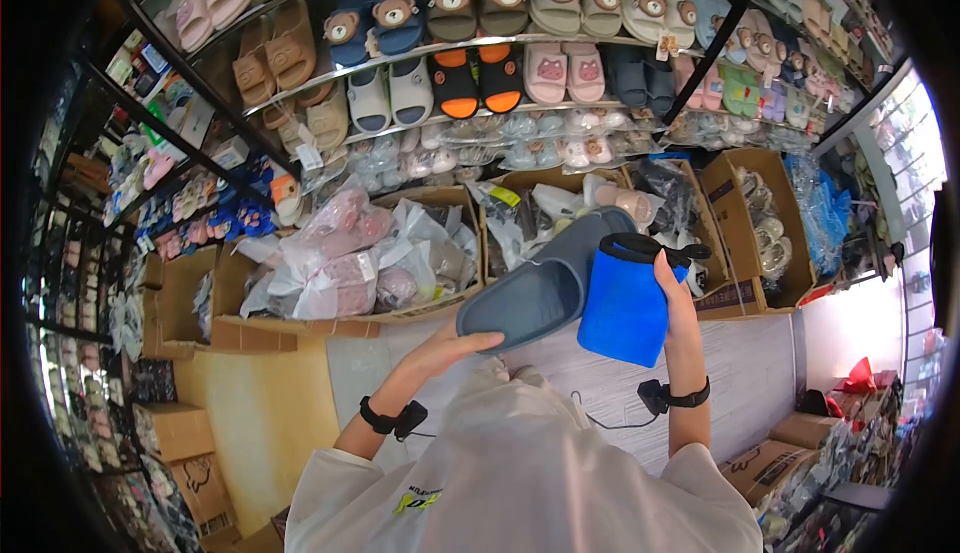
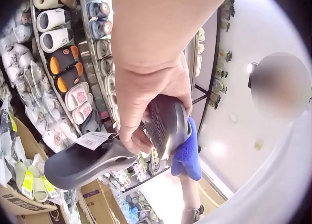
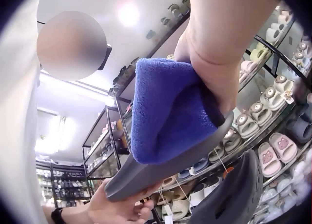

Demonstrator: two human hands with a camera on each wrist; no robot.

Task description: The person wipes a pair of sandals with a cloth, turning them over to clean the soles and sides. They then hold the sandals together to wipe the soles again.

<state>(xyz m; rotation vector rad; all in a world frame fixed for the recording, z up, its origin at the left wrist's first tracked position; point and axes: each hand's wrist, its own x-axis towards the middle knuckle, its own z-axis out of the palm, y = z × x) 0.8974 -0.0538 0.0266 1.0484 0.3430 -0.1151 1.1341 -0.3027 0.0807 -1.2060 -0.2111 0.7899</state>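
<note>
My left hand [image 1: 440, 349] grips a dark grey slipper [image 1: 525, 303] by its end, thumb on top. A second grey slipper [image 2: 87, 165] with a white tag hangs beside it in the left wrist view. In my right hand [image 1: 680, 303] is a blue fuzzy cloth [image 1: 625, 303] with a black edge, pinched at its upper side. The right wrist view shows the cloth [image 3: 168, 112] against the held slipper [image 3: 170, 173], with the right hand [image 3: 214, 77] above and the left hand [image 3: 117, 207] below. The fingers behind the cloth are hidden.
Open cardboard boxes [image 1: 300, 327] with bagged slippers [image 1: 345, 253] stand in a row in front. Above them, shelves hold slippers [image 1: 390, 23] in pairs. Boxes [image 1: 175, 431] stand at the lower left, and more [image 1: 765, 468] at the lower right.
</note>
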